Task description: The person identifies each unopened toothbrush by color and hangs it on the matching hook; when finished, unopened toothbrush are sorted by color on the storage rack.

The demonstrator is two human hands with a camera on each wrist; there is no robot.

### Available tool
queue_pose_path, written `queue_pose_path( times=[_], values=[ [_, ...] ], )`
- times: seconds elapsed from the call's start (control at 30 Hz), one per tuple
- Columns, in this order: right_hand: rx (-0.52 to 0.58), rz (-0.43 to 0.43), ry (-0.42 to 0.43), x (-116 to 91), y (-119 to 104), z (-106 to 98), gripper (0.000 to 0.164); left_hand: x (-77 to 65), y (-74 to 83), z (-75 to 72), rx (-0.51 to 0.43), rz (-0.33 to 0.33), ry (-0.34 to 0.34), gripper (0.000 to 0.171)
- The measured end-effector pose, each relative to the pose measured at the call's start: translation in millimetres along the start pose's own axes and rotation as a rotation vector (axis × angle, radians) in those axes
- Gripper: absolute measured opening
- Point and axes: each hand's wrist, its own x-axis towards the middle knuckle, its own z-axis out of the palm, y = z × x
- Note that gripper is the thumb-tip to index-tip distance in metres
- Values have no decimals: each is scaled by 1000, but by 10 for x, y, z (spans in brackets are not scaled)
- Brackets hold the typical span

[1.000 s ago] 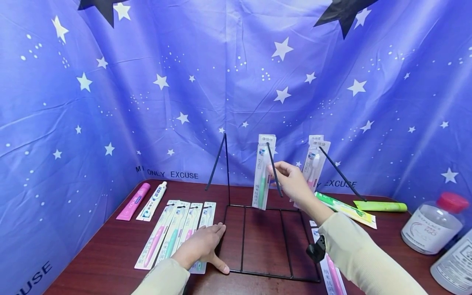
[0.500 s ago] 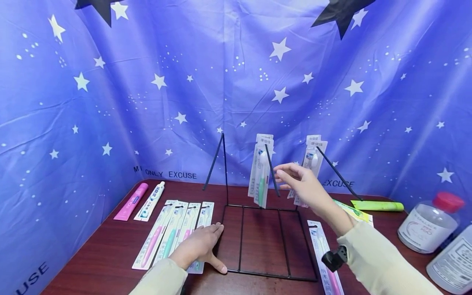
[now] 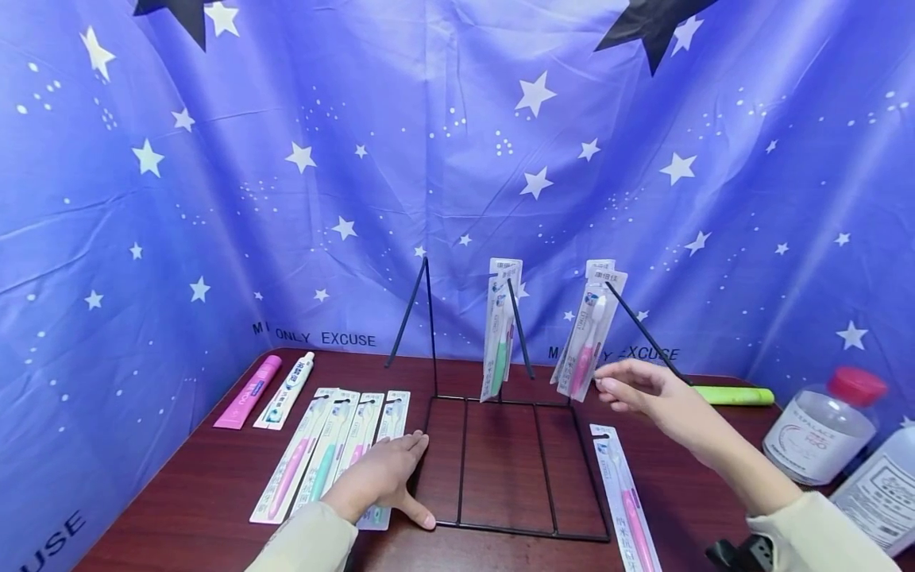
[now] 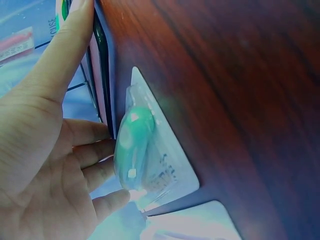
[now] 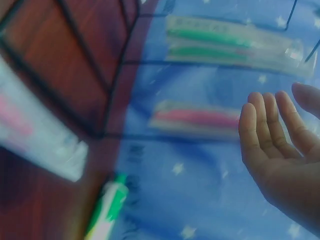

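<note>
Loosely bent fingers leave the right hand (image 3: pixel 661 400) holding nothing; the left hand (image 3: pixel 386 479) touches the rack (image 3: pixel 462 469), fingers outstretched.

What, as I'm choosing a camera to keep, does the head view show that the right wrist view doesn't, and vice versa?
Only the head view shows the magenta plastic tube, the clear bottle with a red cap and the left grip.
Only the right wrist view shows the green, white and yellow tube.
Both share the black wire rack, the right grip and the hanging pink-handled toothbrush in white packaging.
</note>
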Motion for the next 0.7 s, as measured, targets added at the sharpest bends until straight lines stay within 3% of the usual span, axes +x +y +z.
queue_pose_path(
  times=[0.2,0.4,0.57,0.7],
  values=[
    [-28,62,45,-248,332,-113,35,4,6,-4,1,0,-9,119],
    [-12,198,65,-426,667,-161,40,0,8,-15,4,5,-11,118],
    [4,288,52,-502,918,-120,47,0,16,-21,10,6,-13,118],
    [-66,383,89,-518,1022,-15,50,4,18,-16,11,3,-16,118]
  ],
)
